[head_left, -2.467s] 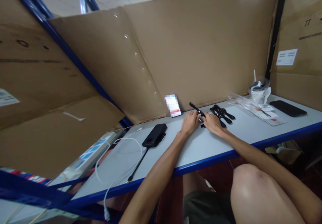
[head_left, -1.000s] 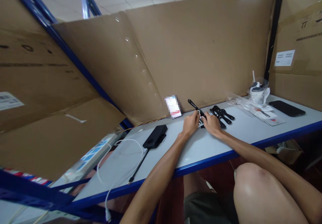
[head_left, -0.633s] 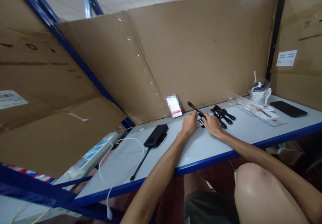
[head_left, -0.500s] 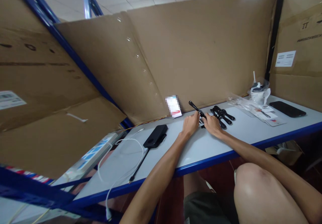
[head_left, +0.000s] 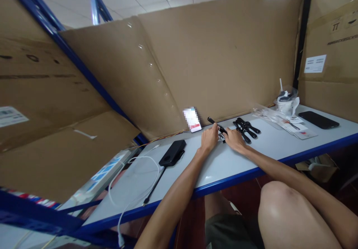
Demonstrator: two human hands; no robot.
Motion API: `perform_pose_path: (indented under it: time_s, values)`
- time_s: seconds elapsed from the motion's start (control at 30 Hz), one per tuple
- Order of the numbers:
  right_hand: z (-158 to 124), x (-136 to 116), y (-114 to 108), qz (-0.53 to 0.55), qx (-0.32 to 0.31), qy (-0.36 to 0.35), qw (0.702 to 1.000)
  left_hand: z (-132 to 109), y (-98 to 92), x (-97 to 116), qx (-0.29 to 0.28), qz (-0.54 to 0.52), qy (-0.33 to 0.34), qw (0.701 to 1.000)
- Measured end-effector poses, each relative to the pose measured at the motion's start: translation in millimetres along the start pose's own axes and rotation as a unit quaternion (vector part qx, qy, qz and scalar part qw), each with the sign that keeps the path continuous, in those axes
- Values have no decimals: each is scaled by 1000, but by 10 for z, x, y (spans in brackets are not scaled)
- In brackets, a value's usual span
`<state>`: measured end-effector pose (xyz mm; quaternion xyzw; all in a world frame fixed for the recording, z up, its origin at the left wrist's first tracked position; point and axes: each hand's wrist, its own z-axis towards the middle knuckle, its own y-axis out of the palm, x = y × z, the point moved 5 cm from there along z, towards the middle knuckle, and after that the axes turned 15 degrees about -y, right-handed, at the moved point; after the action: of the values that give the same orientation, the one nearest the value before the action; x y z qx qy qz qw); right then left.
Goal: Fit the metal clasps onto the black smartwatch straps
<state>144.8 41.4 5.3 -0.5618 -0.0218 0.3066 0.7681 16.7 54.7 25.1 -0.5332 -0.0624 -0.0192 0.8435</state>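
Over the table's middle, my left hand [head_left: 209,138] and my right hand [head_left: 234,140] are close together, fingers closed on one glossy black slender item [head_left: 221,128]. Its rounded end sticks up to the left past my left fingers; its exact kind I cannot make out. Below it, between the hands, a small silvery and black piece [head_left: 221,136] shows partly; my fingers hide the rest. Just right of my right hand lies a small pile of similar black items [head_left: 247,128] with rounded ends.
A lit phone [head_left: 192,120] leans against the cardboard panel [head_left: 218,62]. On the left lie a black power bank [head_left: 173,153] and white cables [head_left: 151,157]. Clear packets [head_left: 291,124], a lidded cup [head_left: 285,105] and a dark phone [head_left: 319,119] lie right. A blue edge [head_left: 223,184] borders the table.
The black item and both hands have shifted very slightly, with the left hand a little lower. The whole view has also moved a little. The pile stays as it was.
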Motion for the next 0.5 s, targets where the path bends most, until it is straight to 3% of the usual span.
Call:
perform_pose_path:
  time_s: [0.33, 0.5]
  values:
    - [28, 73, 30, 17, 12, 18, 1000, -72, 28, 134, -31, 35, 40, 998]
    - [30, 39, 48, 15, 2, 1, 1000, -17, 0, 19, -28, 26, -17, 999]
